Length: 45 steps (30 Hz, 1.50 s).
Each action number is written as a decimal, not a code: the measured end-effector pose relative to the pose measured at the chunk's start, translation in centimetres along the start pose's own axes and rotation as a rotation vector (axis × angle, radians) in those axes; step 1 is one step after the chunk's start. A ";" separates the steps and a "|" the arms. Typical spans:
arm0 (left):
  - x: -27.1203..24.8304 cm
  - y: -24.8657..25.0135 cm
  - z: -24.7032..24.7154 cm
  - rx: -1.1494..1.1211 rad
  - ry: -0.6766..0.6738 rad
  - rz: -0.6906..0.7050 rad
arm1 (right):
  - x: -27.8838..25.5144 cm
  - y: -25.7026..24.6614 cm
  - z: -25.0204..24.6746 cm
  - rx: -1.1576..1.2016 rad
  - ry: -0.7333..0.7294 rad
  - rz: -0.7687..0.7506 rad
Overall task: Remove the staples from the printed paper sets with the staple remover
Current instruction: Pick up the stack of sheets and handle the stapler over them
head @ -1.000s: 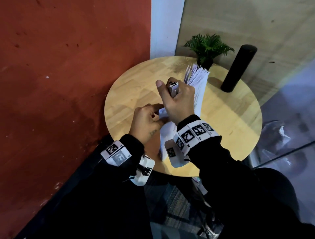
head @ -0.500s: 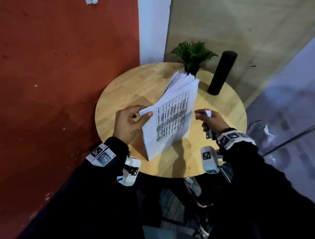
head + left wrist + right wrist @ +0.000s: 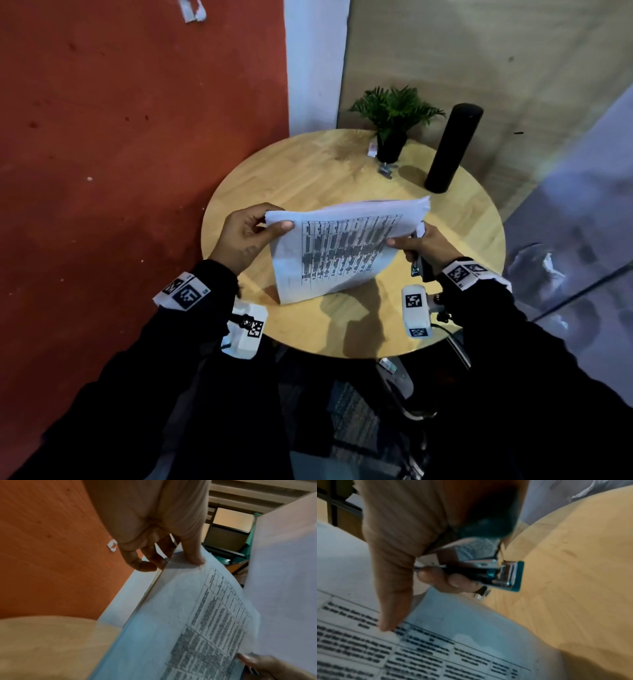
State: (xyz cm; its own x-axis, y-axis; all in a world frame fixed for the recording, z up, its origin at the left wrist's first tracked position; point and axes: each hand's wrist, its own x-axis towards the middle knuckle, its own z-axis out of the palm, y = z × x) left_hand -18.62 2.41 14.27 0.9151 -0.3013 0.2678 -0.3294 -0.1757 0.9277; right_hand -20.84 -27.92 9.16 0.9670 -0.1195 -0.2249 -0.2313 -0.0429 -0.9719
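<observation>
A thick set of printed paper [image 3: 342, 253] with a table of text is held above the round wooden table [image 3: 308, 171]. My left hand [image 3: 246, 236] pinches its top left corner [image 3: 185, 561], thumb on top. My right hand [image 3: 421, 246] grips a metal staple remover with teal trim [image 3: 496, 572] in its curled fingers, while its thumb [image 3: 390, 601] presses on the sheet's right side. The remover [image 3: 418, 267] points down toward me, away from the paper. No staple shows in the paper.
A small potted plant [image 3: 394, 120] and a tall black cylinder [image 3: 448, 147] stand at the table's far side. Small metal bits [image 3: 387, 169] lie near the pot. A red wall [image 3: 137, 137] is to the left. A bit of white scrap [image 3: 112, 545] sticks to it.
The right hand left the paper's corner with the remover, swung to the right, then came back to touch the sheet's right side. The paper set tipped from upright to lying across, held in both hands.
</observation>
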 end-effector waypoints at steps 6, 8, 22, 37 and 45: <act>-2.0 -5.9 3.6 -0.049 0.338 -0.267 | -0.7 1.6 3.4 -0.042 0.128 0.027; -2.0 -6.9 5.2 0.090 0.381 -0.299 | -0.2 1.5 4.4 -0.039 0.271 -0.024; 1.2 -14.6 18.4 0.111 -0.139 -0.732 | 0.1 5.6 -6.2 -0.300 0.752 0.283; 4.2 -19.5 8.2 0.490 -0.031 -0.754 | 5.9 6.9 1.3 -0.398 0.167 0.508; 3.6 -18.5 9.5 0.541 -0.208 -0.596 | 3.7 7.8 2.3 -0.711 0.088 0.540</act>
State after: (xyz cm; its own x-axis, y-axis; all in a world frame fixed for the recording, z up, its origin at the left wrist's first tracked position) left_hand -11.50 -4.37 -4.39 0.9272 -0.1730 -0.3322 0.0824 -0.7710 0.6315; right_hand -18.80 -26.43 0.59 0.7027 -0.3757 -0.6042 -0.6917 -0.5595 -0.4566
